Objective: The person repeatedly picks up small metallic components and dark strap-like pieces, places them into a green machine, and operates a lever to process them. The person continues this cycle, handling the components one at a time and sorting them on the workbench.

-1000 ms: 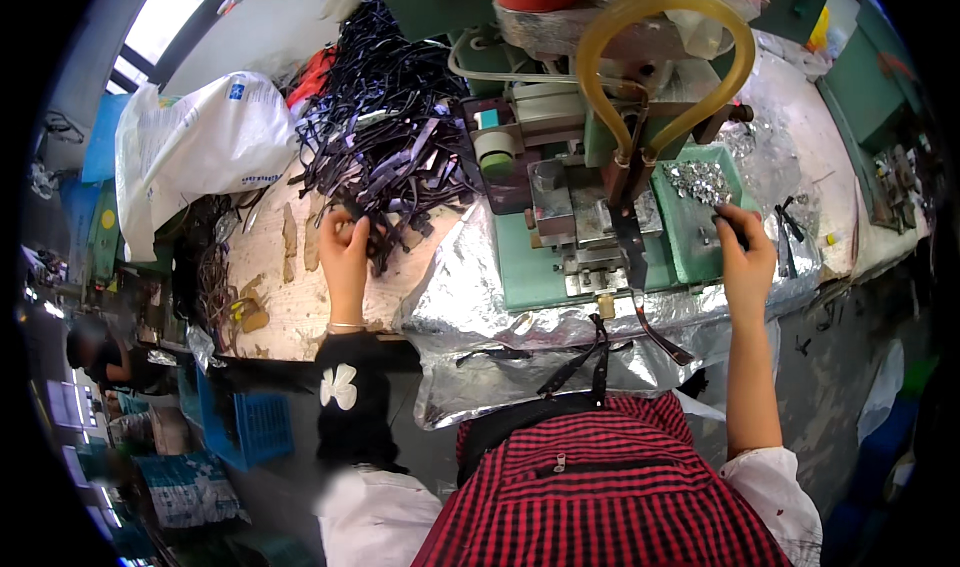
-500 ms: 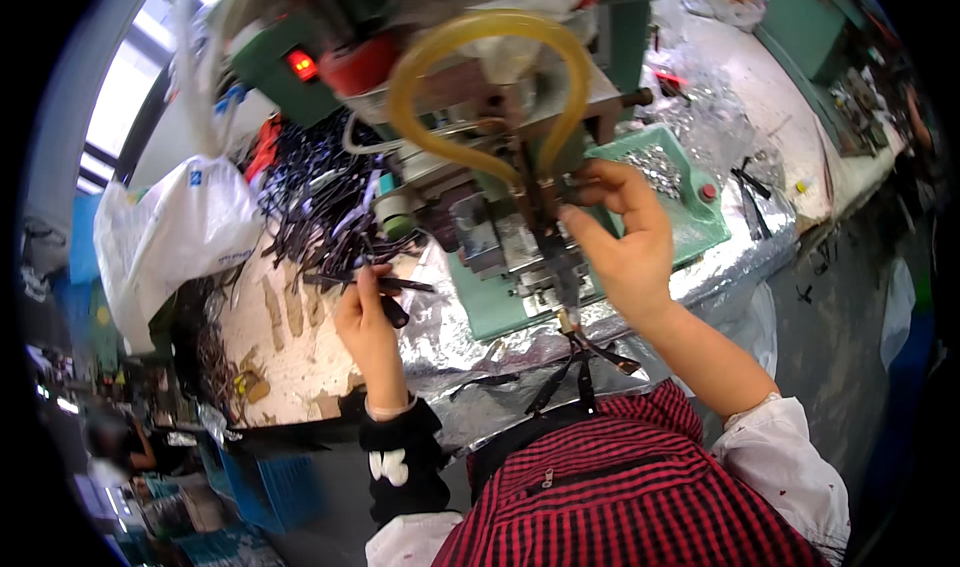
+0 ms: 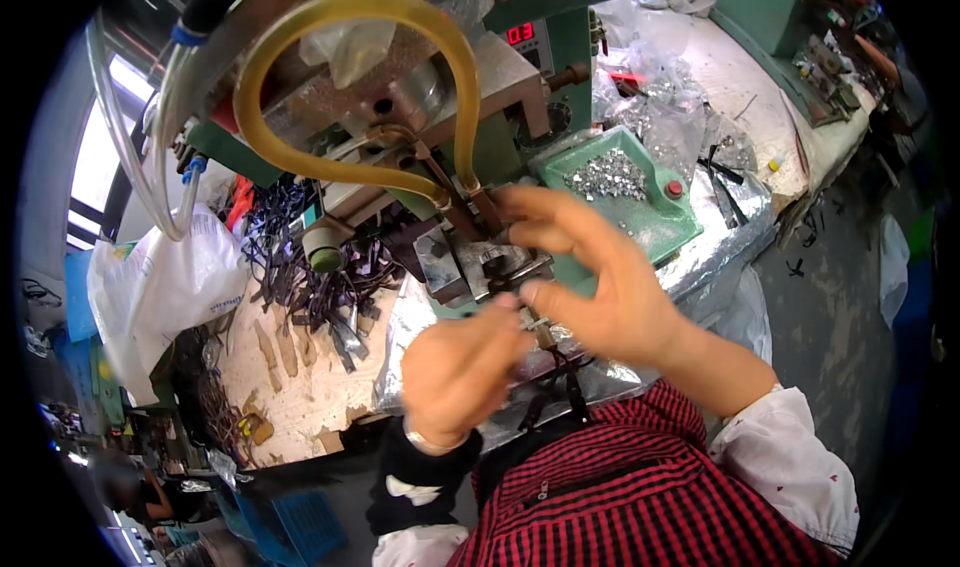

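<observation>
Red digits glow on two displays (image 3: 521, 35) of the green press (image 3: 574, 52); blue print marks a white bag (image 3: 165, 277). At the press's metal fixture (image 3: 440, 267), the right hand (image 3: 612, 289) spreads thumb and fingers; whether the blurred left hand (image 3: 465, 372) grips anything, I cannot tell.

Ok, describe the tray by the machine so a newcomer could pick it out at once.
Start at the machine with the thick yellow tube looping over its front. Look right, just beyond the person's right hand, to a shallow, pale green tray. What sets it apart is its heap of small silvery pieces and the red round piece at its right corner.
</observation>
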The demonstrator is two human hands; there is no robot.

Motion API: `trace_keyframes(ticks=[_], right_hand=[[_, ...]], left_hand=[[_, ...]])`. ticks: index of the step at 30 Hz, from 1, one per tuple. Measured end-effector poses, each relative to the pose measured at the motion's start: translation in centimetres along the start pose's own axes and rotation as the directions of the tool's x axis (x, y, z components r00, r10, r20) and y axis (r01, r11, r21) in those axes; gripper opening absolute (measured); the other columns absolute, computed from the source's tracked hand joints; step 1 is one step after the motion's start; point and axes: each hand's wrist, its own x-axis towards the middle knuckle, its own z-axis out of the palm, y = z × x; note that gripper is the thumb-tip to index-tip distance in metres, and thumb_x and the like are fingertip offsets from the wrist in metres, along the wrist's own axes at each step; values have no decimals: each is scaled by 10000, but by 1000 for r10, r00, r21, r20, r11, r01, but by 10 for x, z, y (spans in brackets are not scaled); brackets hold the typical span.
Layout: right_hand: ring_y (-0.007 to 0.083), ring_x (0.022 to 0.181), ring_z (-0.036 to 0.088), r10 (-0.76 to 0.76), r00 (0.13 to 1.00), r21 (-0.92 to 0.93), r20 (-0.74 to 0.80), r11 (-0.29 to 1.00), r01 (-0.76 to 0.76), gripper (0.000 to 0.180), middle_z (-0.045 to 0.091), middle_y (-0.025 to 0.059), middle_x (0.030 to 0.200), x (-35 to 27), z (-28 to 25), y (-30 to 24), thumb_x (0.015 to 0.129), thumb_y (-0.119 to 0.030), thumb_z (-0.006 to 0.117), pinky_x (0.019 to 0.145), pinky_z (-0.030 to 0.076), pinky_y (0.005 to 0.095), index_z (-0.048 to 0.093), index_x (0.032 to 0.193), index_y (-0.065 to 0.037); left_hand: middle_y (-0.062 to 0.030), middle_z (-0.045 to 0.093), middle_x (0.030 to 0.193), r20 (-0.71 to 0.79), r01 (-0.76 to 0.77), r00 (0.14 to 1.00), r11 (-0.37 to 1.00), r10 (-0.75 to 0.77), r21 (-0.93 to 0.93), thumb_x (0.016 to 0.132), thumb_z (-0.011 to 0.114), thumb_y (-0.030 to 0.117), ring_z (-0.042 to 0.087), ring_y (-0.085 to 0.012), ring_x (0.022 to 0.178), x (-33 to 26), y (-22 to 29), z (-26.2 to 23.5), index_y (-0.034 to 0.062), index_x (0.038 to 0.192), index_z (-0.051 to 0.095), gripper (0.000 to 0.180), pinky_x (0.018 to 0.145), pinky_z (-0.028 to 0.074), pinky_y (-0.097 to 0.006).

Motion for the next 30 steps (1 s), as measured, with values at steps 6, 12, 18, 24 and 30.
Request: trace_keyframes(ticks=[6, 12, 18, 24, 30], right_hand=[[207, 1183, 595, -50, 891, -122, -452, 992, -6, 502, 634, 123, 1247, 24, -78, 47, 857, 8, 640, 1032, 444, 330, 571, 1348, -72], [261, 1082, 663, -108, 881, -575, -461, 793, -203, 277, 708, 119, 1101, -23, -116, 101, 804, -45, 659, 958, 493, 359, 698, 1079, -43], [327, 912, 610, -234, 933, -907, -272, 387, -167, 175, 617, 97, 865, -26, -95, 109, 729, -150, 782, 831, 488, 430, 697, 863, -75], [279, 855, 648, -272, 922, -916, -277, 366, -167, 126, 667, 89, 871, -22, -83, 121, 772, -89, 755, 763, 505, 403, 674, 857, -44], [224, 875, 680, -312, 857, -724, -410, 682, -98, 168, 703, 133, 967, -13, -84, 101, 846, -30, 725, 783, 512, 318, 697, 1011, -31]], left_hand=[[-171, 745, 1012, 25, -136, 991, 984, 134, 119, 692, 841, 26, 584, -181, 544, -10, -6, 27, 43, 969, 728, 299, 465, 431, -268], [-134, 740, 1033, 1, -151, 988, 974, 153, 171, 741, 859, 140, 580, -130, 532, -16, -12, 31, 77, 949, 732, 252, 449, 395, -235], [-193, 732, 1077, -26, 71, 997, 997, -71, 26, 714, 800, -8, 711, -253, 709, -20, 6, 28, 22, 1031, 728, 327, 545, 537, -307], [-179, 731, 1120, 26, 241, 968, 956, -249, 169, 694, 787, -3, 698, -235, 700, -64, 38, -1, 33, 1067, 732, 379, 585, 538, -301], [-101, 684, 1000, -382, 664, 747, 580, -544, 472, 856, 723, 17, 640, -246, 811, -70, -52, -93, 31, 938, 733, 83, 661, 502, -311]])
